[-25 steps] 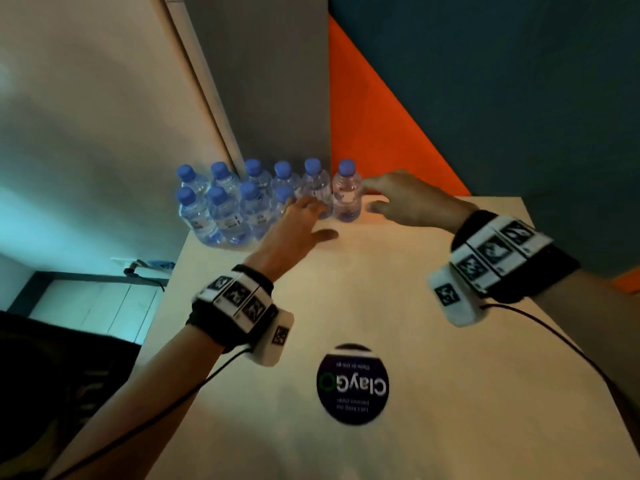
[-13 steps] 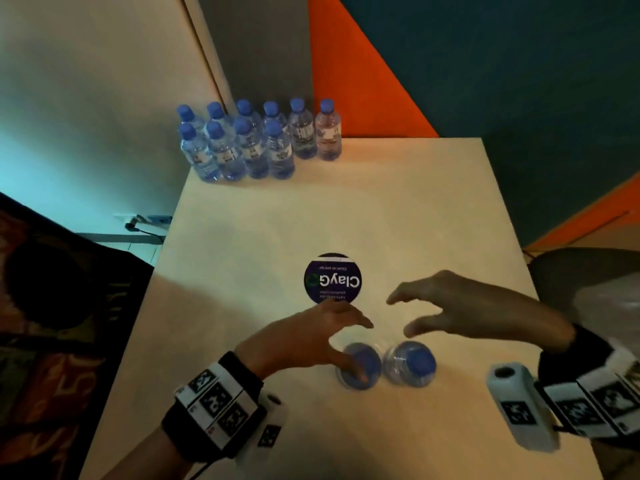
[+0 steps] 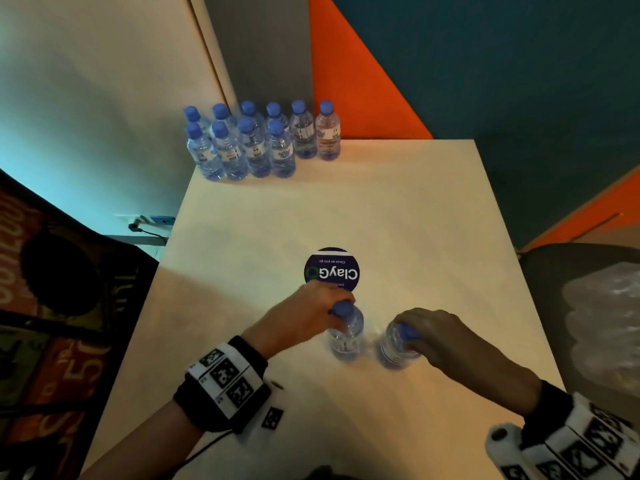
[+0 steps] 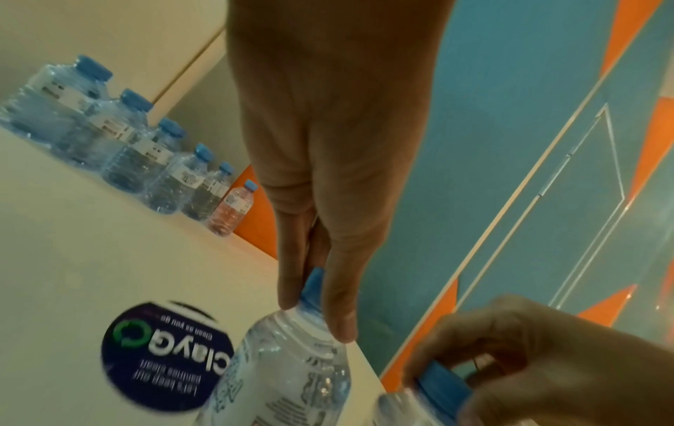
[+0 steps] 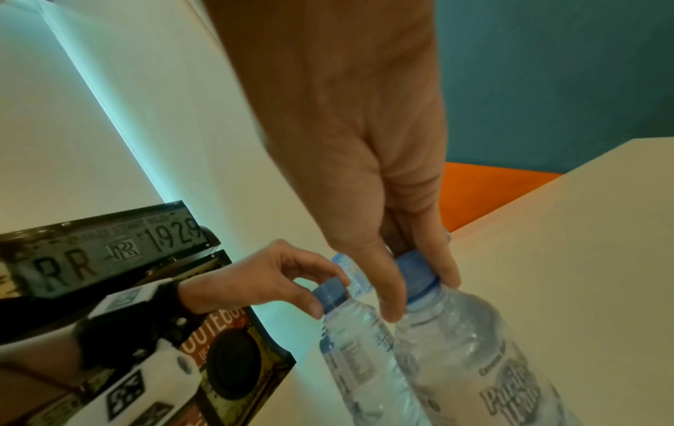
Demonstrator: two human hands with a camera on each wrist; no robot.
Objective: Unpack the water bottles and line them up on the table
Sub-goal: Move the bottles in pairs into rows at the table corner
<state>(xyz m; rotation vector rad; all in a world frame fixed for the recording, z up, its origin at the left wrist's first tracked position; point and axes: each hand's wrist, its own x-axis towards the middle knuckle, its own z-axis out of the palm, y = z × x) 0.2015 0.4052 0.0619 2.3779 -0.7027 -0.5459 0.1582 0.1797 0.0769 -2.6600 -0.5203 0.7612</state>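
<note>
Two clear water bottles with blue caps are side by side on the near part of the table (image 3: 381, 202). My left hand (image 3: 341, 311) pinches the cap of the left bottle (image 3: 346, 341) from above; the left wrist view shows the fingers (image 4: 339, 302) around that cap over the bottle (image 4: 291, 369). My right hand (image 3: 405, 336) grips the cap of the right bottle (image 3: 391, 351). In the right wrist view its fingers (image 5: 390, 288) close on the blue cap of this bottle (image 5: 474, 360), close beside the left bottle (image 5: 357, 346).
Several more bottles (image 3: 263, 140) stand in two rows at the table's far left corner, against the wall. A round dark sticker (image 3: 332, 270) lies mid-table. Crumpled clear plastic wrap (image 3: 606, 323) lies on a dark seat to the right. Decorated panels (image 3: 52, 306) stand at the left.
Both hands came back from the far rows to the two near bottles. Half a second ago they hovered open above the caps; now each holds a cap.
</note>
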